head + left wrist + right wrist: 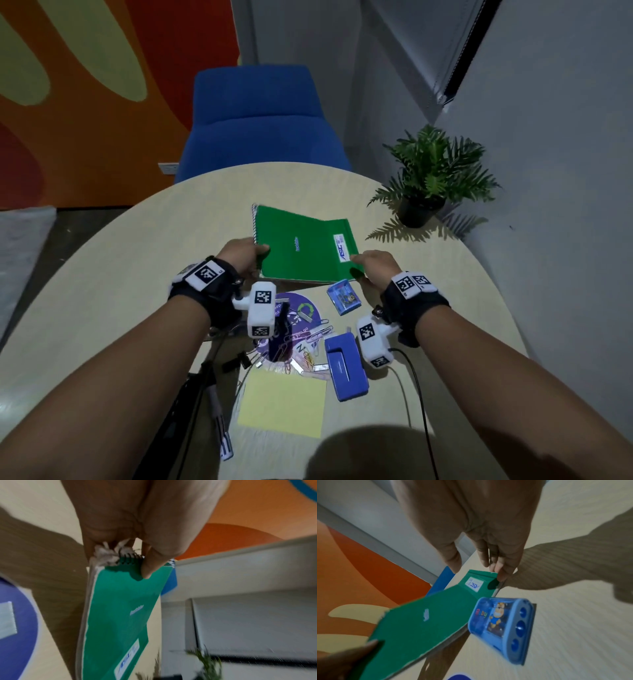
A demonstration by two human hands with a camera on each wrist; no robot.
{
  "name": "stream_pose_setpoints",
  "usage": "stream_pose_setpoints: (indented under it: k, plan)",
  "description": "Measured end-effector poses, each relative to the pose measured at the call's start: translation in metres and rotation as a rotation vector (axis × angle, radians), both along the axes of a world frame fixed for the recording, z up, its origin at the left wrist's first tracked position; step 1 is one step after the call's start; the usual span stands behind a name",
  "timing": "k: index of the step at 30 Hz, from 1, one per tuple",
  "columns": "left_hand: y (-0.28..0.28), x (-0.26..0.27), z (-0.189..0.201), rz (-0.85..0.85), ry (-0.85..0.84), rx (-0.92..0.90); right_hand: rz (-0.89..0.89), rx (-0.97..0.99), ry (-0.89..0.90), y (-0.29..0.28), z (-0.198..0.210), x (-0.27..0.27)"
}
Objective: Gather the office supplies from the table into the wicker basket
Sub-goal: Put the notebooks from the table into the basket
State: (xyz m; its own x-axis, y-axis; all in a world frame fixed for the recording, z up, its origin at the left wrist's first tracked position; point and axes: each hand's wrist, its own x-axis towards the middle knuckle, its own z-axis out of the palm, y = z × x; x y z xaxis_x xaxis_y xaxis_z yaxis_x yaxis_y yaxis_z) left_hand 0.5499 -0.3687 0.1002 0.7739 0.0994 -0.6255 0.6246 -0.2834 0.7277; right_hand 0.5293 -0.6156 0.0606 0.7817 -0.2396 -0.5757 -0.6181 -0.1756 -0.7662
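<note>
A green spiral notebook (301, 245) lies on the round table (130, 274), its near left corner raised a little. My left hand (255, 255) pinches that corner by the spiral, thumb (149, 566) on the cover (116, 615) and fingers underneath. At the near right corner (481, 582) my right hand (363, 263) touches the edge with its fingertips (501, 573); its thumb (452, 559) stays off the cover. Nearer me lie a blue sharpener box (343, 296), a blue stapler (344, 366), a yellow sticky pad (282, 402) and several paper clips (315, 337). No wicker basket is in view.
A purple round disc (298, 310) lies under the clips, with black binder clips (236, 361) and a pen (219, 421) to its left. A potted plant (435, 178) stands at the table's far right. A blue chair (257, 116) is behind the table. Cables (418, 394) trail from my wrists.
</note>
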Motion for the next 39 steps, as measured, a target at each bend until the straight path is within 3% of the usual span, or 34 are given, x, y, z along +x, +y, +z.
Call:
stream_pose_setpoints:
  k: [2, 7, 15, 20, 26, 29, 33, 36, 39]
  plan:
    - [-0.013, -0.001, 0.011, -0.021, -0.133, -0.071, -0.029, 0.021, -0.010, 0.001, -0.002, -0.001]
    - [-0.031, -0.024, 0.062, -0.051, -0.229, -0.366, 0.032, -0.017, -0.039, 0.000, 0.013, -0.013]
    - [-0.019, -0.103, 0.125, -0.061, -0.299, -0.706, 0.030, 0.371, -0.145, -0.021, 0.087, -0.064]
    - [0.014, -0.169, 0.133, -0.227, -0.259, -0.578, 0.101, 0.456, -0.206, -0.049, 0.130, -0.126]
    - [0.048, -0.235, 0.146, -0.326, -0.226, -0.554, 0.253, 0.287, -0.241, -0.057, 0.170, -0.196]
    - [0.051, -0.264, 0.140, -0.457, -0.222, -0.409, 0.170, 0.218, -0.287, -0.048, 0.175, -0.223]
    - [0.035, -0.305, 0.125, -0.485, -0.219, -0.325, -0.039, 0.323, -0.324, -0.032, 0.171, -0.259]
    - [0.024, -0.335, 0.110, -0.430, -0.198, -0.318, 0.189, 0.207, -0.191, -0.025, 0.168, -0.304]
    - [0.019, -0.364, 0.085, -0.551, -0.216, -0.202, 0.321, 0.054, -0.081, -0.019, 0.153, -0.349]
